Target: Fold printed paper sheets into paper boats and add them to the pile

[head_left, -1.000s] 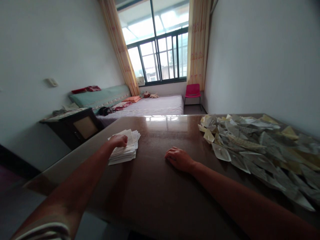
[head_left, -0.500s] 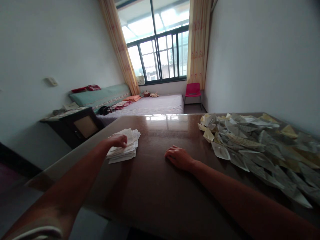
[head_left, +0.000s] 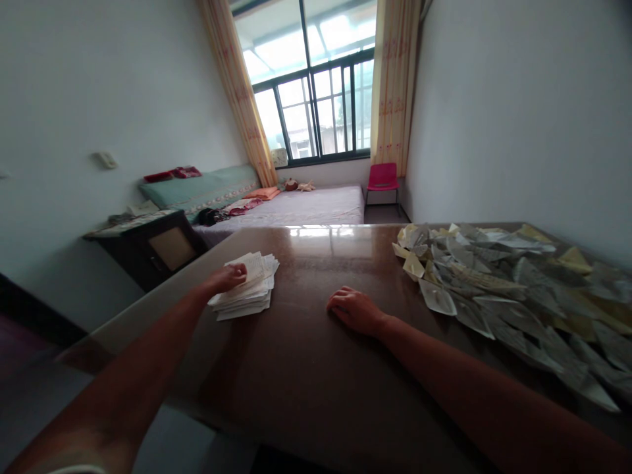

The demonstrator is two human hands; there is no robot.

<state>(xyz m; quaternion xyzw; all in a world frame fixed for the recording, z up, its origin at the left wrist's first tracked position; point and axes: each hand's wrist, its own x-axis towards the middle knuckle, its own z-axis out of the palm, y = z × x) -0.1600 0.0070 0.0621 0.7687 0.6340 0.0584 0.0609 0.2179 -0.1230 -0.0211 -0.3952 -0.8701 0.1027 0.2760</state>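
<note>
A stack of printed paper sheets [head_left: 247, 306] lies a little fanned out on the left part of the brown table. Over its upper left part is my left hand [head_left: 224, 278], its fingers curled closed. Whether a sheet is pinched in them I cannot make out. To the right of the stack, apart from it, my right hand [head_left: 356, 311] rests palm down on the tabletop, loosely bent and holding nothing. A large heap of folded paper boats [head_left: 494, 276], grey-white and yellowish, covers the table's right side beyond my right forearm.
The glossy brown table [head_left: 296, 368] has its near left edge by my left forearm. Past its far edge are a bed [head_left: 316, 204] and a pink chair [head_left: 382, 178]. A dark cabinet [head_left: 162, 247] stands at the left. White wall [head_left: 518, 112] rises at the right.
My left hand has slid slightly left over the paper stack, showing more of the top sheet. My right hand and the heap of paper boats stay in place.
</note>
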